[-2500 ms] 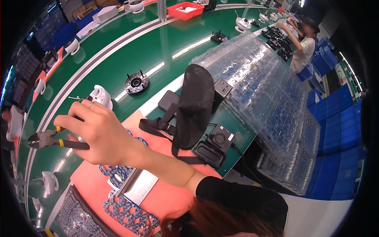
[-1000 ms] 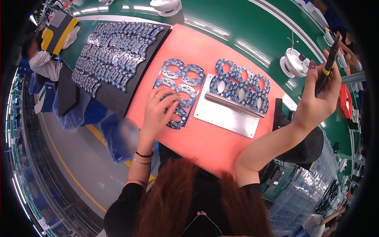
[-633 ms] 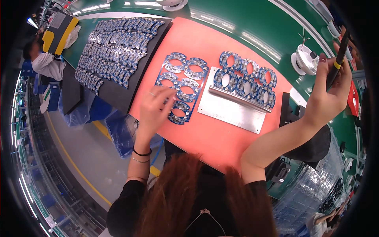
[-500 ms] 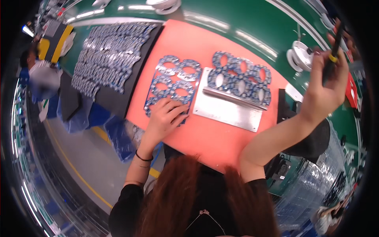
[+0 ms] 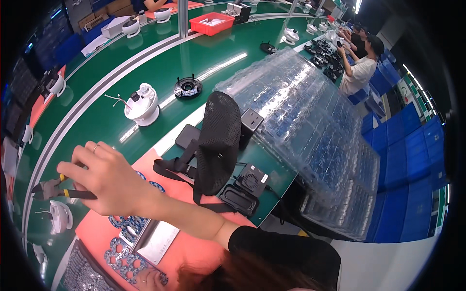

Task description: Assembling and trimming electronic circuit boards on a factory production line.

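Observation:
My right hand (image 5: 104,182) is closed around a pair of pliers (image 5: 46,190) with a grey metal head and black-and-yellow handles. It is raised over the left part of the bench, my forearm crossing the view. Beneath that arm lies a bare metal plate (image 5: 162,242) with a raised bar, and blue ring-shaped circuit boards (image 5: 116,222) sit at it, partly hidden. Another panel of blue circuit boards (image 5: 116,254) rests on the orange mat (image 5: 94,233). My left hand (image 5: 150,280) shows only partly at the lower edge, beside this panel; its fingers are blurred.
A black mesh bag (image 5: 218,140) stands by the mat, near a small black fan box (image 5: 252,178). Stacked clear plastic trays (image 5: 310,126) rise to the right. White rounded devices (image 5: 143,106) and a red bin (image 5: 211,24) occupy the green bench. Co-workers (image 5: 359,72) work at far right.
The view has swung to the right, bringing the plastic trays and co-workers into sight. The boards and mat now appear at the lower left. My right hand still holds the pliers.

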Tool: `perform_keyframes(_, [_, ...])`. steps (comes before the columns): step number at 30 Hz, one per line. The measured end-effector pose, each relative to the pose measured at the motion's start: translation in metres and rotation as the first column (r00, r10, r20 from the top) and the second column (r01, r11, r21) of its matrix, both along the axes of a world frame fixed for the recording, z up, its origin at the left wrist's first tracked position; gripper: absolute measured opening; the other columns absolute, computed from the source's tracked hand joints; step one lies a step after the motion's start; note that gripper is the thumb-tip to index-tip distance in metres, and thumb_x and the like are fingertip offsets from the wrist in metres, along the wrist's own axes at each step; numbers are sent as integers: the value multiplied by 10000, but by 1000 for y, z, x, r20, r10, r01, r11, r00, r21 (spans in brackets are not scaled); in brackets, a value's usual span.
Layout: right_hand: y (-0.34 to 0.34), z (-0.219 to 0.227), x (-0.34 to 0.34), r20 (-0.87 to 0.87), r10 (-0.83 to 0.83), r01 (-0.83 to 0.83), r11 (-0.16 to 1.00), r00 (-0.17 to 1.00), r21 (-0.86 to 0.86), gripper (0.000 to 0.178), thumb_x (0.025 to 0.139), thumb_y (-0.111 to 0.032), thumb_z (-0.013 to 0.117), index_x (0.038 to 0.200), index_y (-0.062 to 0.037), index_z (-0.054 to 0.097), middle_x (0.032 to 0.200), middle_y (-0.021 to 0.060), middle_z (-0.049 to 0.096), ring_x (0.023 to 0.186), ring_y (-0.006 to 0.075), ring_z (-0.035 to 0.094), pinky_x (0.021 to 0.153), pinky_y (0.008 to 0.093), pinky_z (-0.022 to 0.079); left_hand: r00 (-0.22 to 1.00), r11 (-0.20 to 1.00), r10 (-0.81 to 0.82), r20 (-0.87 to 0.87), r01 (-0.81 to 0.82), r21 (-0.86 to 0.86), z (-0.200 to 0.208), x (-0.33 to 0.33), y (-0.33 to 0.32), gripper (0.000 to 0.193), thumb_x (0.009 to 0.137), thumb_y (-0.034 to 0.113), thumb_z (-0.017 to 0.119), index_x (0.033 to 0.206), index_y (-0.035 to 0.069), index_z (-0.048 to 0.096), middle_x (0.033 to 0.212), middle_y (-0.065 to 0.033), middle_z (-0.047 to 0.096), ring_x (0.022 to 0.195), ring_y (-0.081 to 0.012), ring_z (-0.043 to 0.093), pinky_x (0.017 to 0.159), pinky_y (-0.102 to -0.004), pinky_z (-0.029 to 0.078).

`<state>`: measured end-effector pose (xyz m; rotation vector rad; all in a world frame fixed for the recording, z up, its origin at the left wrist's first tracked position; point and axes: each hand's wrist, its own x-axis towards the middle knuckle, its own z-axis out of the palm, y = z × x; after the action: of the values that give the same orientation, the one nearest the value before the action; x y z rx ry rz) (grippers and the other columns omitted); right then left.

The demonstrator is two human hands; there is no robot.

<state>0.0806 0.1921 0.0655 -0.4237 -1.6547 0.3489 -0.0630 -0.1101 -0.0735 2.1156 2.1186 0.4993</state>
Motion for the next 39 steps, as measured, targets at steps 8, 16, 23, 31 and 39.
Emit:
perform_keyframes(8, [-4,-3,-20,-7,21,-21,1000,1000,-3,376,709,-81,734,1069,-87,626,887,78,524,821,270,535,719,392,422,955,982,186,230,-185,-26,-25,-18,-19,137,929,125,666,991,10,707,900,-145,698,791,-276,664,701,-360,558])
perform_keyframes(16, [-3,-5,-12,4,20,-20,1000,1000,-4,360,707,-83,736,1050,-85,625,882,77,517,812,269,523,709,395,416,988,994,106,-108,-105,17,-22,-18,-21,202,979,199,639,1058,31,717,975,-116,716,866,-236,678,754,-346,567])
perform_keyframes(23, [-4,-3,-10,1,5,-5,1000,1000,3,366,693,-78,731,1042,-85,621,881,78,518,808,274,523,704,398,419,962,991,133,-237,-123,58,-24,-13,-31,198,977,238,646,1046,69,724,980,-83,715,877,-228,677,768,-362,566])
perform_keyframes(31, [-1,-6,-16,0,1,-1,1000,1000,6,376,689,-89,743,1045,-86,623,880,76,518,802,274,529,703,397,423,917,986,159,-365,-127,111,-32,-13,-35,195,974,281,654,1032,112,732,986,-45,714,890,-219,677,784,-381,564])
perform_keyframes(39, [-2,-8,-16,17,34,-34,999,999,-9,397,705,-103,763,1082,-97,638,892,67,532,801,272,539,706,393,428,851,973,214,-480,-140,185,-42,-15,-36,192,972,320,661,1019,150,739,991,-13,714,901,-211,676,798,-398,562])
